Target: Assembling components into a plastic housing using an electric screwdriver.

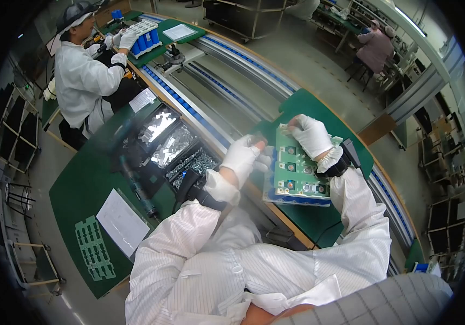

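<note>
The green circuit board (297, 165) lies on the green mat (308, 103), long axis running away from the person; right hand (311, 134) clasps its far edge, left hand (240, 157) pinches closed just left of it

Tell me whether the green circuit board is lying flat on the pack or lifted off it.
Lying flat: the green circuit board sits level on the blue-sided pack, with the right hand on its far edge.
</note>
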`<state>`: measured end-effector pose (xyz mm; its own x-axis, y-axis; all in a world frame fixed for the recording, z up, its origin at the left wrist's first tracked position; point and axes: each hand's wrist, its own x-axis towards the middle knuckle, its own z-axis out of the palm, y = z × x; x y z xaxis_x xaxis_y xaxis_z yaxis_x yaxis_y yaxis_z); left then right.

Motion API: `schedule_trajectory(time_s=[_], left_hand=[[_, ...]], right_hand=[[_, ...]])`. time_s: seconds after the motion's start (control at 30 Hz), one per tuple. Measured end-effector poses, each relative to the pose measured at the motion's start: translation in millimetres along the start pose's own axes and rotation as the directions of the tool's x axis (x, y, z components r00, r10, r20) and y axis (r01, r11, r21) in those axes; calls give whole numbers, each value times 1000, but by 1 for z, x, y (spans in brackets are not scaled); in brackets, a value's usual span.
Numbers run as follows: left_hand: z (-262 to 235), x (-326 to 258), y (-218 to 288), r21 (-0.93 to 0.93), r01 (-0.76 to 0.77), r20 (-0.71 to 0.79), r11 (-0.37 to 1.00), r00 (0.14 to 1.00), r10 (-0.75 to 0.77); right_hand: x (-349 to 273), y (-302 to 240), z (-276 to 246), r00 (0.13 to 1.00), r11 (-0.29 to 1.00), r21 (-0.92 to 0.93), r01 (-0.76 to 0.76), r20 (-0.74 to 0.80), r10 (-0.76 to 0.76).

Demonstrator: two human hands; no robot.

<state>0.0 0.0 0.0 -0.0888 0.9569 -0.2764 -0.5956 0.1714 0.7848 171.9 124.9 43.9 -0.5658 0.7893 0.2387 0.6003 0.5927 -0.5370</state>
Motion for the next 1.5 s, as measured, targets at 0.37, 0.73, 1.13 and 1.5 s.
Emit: schedule_trajectory(time_s=[0.37,0.73,1.13,1.5], left_hand=[[9,7,-11,256,-72,-70,964,993,93],[8,13,-16,554,-181,-42,813,969,245],[-3,5,-21,19,-52,-74,998,996,53],[17,-14,-14,197,-135,7,971,991,136]], right_hand=[[2,5,6,980,980,23,198,-27,-197],[-8,-15,-7,952,955,285,77,264,-156],[-11,-18,-10,942,980,-18,197,279,-184],[-19,-27,-6,924,883,454,-121,376,-66]])
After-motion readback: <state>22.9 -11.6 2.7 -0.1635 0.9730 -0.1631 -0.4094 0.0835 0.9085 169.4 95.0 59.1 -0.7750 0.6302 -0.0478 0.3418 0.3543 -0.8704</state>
